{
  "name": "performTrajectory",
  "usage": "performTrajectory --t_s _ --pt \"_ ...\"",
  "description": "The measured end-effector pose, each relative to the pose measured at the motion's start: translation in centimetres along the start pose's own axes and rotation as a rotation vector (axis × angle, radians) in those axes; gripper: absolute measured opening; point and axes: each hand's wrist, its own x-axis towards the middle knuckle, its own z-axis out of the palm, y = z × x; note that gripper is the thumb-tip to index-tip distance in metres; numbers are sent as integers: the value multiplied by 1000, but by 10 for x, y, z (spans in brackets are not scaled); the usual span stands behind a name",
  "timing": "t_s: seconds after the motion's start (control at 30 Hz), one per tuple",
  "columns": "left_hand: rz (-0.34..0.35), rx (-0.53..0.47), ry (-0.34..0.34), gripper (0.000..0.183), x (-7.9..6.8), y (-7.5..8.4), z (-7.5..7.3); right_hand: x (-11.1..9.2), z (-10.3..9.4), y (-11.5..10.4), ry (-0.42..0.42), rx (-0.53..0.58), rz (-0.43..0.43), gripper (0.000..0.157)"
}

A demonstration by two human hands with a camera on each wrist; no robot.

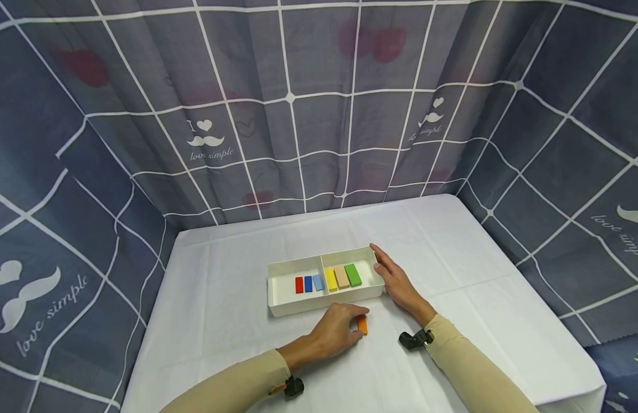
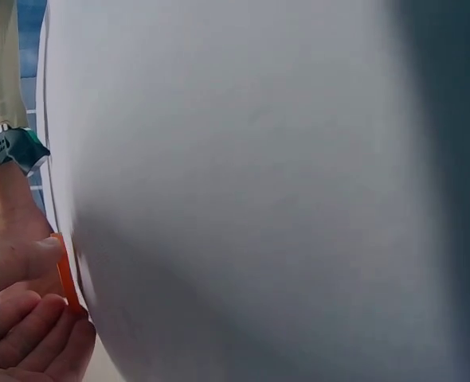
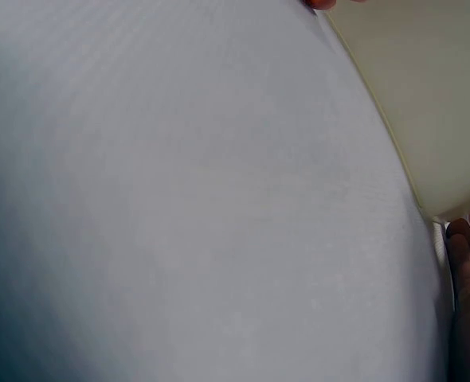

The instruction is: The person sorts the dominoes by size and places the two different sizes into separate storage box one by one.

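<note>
My left hand (image 1: pixel 335 331) pinches an orange block (image 1: pixel 362 324) between thumb and fingers, just in front of a white two-compartment box (image 1: pixel 298 308). In the left wrist view, the thumb is on one end of the orange block (image 2: pixel 67 274) and fingertips on the other. At the box's right end, my right hand (image 1: pixel 401 285) grips the end wall, thumb over the rim and fingers outside. A red block (image 1: pixel 299 285), a blue block (image 1: pixel 308 284) and a light blue block (image 1: pixel 317 282) lie in the left compartment. The right one holds yellow (image 1: pixel 331 279), tan (image 1: pixel 341 276) and green (image 1: pixel 352 275) blocks.
The box stands on a table with a white cloth (image 1: pixel 220 344). Dark checked curtains (image 1: pixel 319 126) hang behind the table and on both sides. A black device is strapped to each wrist (image 1: pixel 417 339).
</note>
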Motion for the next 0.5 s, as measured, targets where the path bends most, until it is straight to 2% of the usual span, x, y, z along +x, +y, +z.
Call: performTrajectory --t_s 0.3,0.5 --pt "57 56 54 45 3 4 -15 1 0 2 4 2 -2 55" --pt "71 56 57 48 2 9 -26 1 -1 1 -4 8 1 54"
